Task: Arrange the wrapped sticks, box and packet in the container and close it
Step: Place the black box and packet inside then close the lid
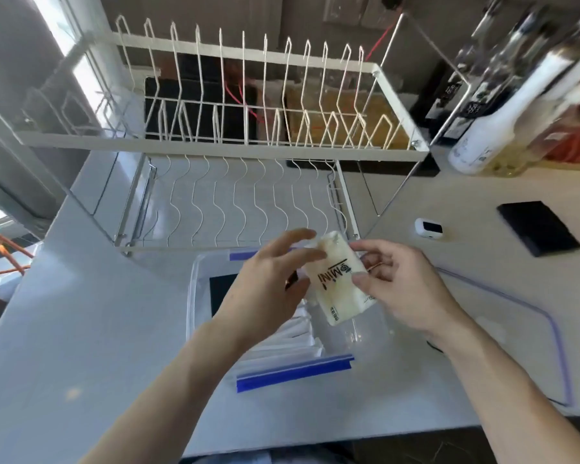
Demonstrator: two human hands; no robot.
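A cream packet (pixel 337 279) printed "Mini" hangs tilted above the clear container (pixel 192 293). My right hand (pixel 402 286) pinches its right edge between thumb and fingers. My left hand (pixel 268 279) touches its left side, thumb under it and fingers spread along its top corner. Inside the container lie several white wrapped sticks (pixel 295 343) and, at the left, a dark flat box (pixel 220 293), partly hidden by my left hand. Blue clips show on the container's near side (pixel 292 371) and far side.
The container's clear lid (pixel 536 329) with a purple rim lies on the counter to the right. A white wire dish rack (pixel 235 182) stands just behind the container. Farther right are a small white device (pixel 428 227), a black pad (pixel 538 227) and bottles (pixel 503 112).
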